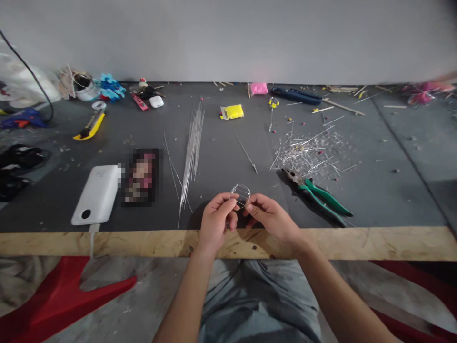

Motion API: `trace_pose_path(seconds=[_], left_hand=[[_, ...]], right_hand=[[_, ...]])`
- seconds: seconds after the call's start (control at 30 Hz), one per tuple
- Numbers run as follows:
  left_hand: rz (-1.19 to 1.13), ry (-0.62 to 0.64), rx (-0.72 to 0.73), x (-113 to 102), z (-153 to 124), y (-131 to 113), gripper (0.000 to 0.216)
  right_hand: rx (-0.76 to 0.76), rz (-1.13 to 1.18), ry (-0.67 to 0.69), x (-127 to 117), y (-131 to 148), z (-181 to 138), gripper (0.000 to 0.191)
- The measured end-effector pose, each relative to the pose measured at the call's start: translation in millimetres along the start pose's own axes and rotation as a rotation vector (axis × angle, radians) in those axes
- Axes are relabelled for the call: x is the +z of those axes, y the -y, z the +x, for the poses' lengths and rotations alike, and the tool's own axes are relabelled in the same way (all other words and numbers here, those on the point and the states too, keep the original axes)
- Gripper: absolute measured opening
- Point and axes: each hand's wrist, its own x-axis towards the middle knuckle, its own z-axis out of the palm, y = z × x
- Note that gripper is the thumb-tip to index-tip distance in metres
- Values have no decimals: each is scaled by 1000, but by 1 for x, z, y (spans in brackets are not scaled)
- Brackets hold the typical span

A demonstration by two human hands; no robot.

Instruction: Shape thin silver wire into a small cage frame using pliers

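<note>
Between my two hands, just over the table's front edge, is a small wire frame (pixel 243 187) bent from thin silvery wire into a rounded cage shape. My left hand (pixel 220 215) pinches its left side between thumb and forefinger. On the opposite side, my right hand (pixel 268 214) grips the wire with thumb and fingertips. A short wire with a twisted end (pixel 247 155) lies beyond the hands. To the left rests a bundle of long straight wires (pixel 193 147). Green-handled pliers (pixel 317 195) lie to the right, near a heap of wire offcuts (pixel 309 152).
On the left are a white power bank (pixel 96 195) with a cable, a pixelated dark rectangle (pixel 141 177) and a yellow cutter (pixel 92 125). Farther back lie a yellow packet (pixel 233 112), a pink packet (pixel 259 88) and a yellow-topped wire piece (pixel 273 103). The wooden edge (pixel 143 244) runs along the front.
</note>
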Motion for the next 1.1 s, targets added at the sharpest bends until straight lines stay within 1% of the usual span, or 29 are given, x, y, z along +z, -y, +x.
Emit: trace_pose_path(seconds=[0.13, 0.33, 0.57, 0.77, 0.83, 1.0, 1.1], left_hand=[[2, -1, 11, 2, -1, 1, 23], [35, -6, 24, 8, -2, 5, 22], [60, -1, 8, 9, -2, 4, 19], [63, -16, -1, 12, 1, 3, 18], [48, -10, -9, 11, 1, 3, 19], [-6, 24, -39, 7, 2, 1, 23], [-26, 25, -36, 6, 4, 2, 24]], right_hand=[[4, 37, -73, 2, 1, 2, 21], [-26, 42, -107, 4, -1, 1, 22], [-100, -93, -177, 1, -6, 3, 16], [-139, -182, -254, 1, -10, 4, 15], [-134, -175, -236, 0, -9, 4, 15], [-97, -84, -109, -5, -2, 5, 16], [-73, -18, -72, -7, 0, 5, 15]])
